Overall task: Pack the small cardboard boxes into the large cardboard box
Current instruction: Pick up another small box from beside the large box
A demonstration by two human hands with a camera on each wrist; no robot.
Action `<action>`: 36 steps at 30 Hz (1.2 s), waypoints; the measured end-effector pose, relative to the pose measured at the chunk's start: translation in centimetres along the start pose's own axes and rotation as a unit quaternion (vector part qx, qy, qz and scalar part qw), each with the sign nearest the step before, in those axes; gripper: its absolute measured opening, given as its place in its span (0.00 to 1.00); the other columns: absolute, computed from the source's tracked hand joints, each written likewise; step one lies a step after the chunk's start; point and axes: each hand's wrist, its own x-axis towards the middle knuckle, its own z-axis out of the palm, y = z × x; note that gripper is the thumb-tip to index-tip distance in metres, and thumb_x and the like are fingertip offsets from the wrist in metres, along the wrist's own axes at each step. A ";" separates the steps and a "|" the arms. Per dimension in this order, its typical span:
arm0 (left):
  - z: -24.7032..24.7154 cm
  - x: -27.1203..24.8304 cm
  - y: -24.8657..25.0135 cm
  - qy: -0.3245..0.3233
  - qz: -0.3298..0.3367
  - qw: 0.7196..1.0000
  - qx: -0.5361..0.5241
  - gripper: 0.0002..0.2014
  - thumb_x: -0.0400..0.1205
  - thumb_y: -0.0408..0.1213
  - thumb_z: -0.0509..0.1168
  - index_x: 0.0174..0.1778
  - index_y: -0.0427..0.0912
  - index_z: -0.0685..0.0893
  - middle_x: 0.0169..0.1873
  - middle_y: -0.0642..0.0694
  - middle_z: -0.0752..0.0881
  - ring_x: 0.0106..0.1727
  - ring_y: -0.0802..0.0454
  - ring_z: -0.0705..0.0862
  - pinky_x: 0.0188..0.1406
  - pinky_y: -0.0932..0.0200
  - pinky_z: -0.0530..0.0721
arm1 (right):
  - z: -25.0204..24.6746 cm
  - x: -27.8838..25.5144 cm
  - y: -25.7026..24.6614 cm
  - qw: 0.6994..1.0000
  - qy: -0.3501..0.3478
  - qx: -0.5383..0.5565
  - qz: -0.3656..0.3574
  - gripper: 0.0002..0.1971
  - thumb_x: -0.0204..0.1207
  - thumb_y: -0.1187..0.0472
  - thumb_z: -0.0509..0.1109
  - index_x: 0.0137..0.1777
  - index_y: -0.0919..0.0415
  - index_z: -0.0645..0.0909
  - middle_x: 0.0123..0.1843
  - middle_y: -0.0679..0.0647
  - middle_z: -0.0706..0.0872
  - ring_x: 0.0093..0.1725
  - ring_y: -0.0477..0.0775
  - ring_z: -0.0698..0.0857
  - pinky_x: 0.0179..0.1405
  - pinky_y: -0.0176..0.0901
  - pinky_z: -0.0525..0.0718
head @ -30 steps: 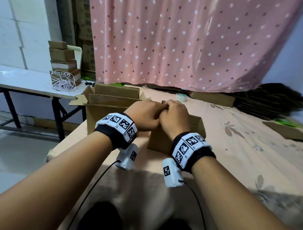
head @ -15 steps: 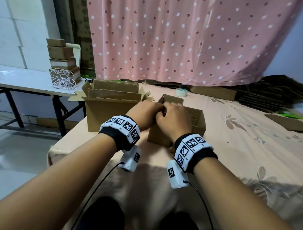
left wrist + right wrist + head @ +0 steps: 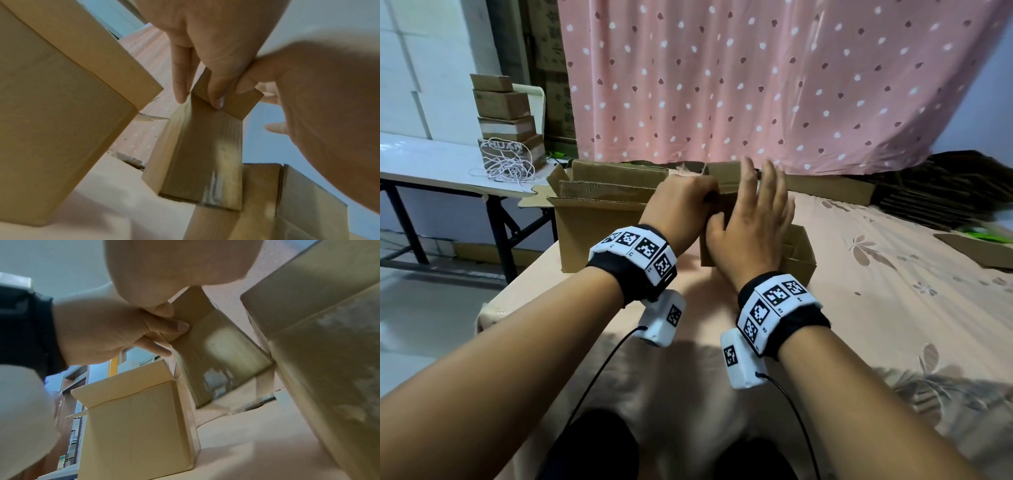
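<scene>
A small brown cardboard box [image 3: 725,175] stands on end, lifted a little above the pink cloth. My left hand [image 3: 685,202] pinches its top flap; in the left wrist view the fingers [image 3: 216,95] curl over that flap above the small box [image 3: 203,154]. My right hand [image 3: 760,212] lies flat against the box's right side, fingers straight and spread. The large cardboard box [image 3: 599,226] stands just left with its flaps open. The right wrist view shows the left hand [image 3: 115,332], the small box [image 3: 218,356] and the large box [image 3: 139,418].
Another open cardboard box [image 3: 798,253] sits on the table under my right hand. Stacked boxes [image 3: 503,113] and white cord [image 3: 506,168] lie on a side table at the left. Flat cardboard [image 3: 832,192] lies along the pink curtain.
Both hands have risen from the box on the table, bringing the small box up with them. The right hand's fingers have gone from curled to straight and spread.
</scene>
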 end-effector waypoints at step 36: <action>-3.1 -0.3 -0.2 0.182 -0.038 0.974 -0.132 0.05 0.75 0.42 0.77 0.43 0.45 0.95 0.33 0.52 0.92 0.33 0.54 0.89 0.36 0.52 0.88 | 2.9 -0.5 -0.4 0.992 0.033 0.080 0.087 0.55 0.69 0.57 0.80 0.89 0.62 0.49 0.82 0.69 0.64 0.81 0.71 0.65 0.84 0.61 0.65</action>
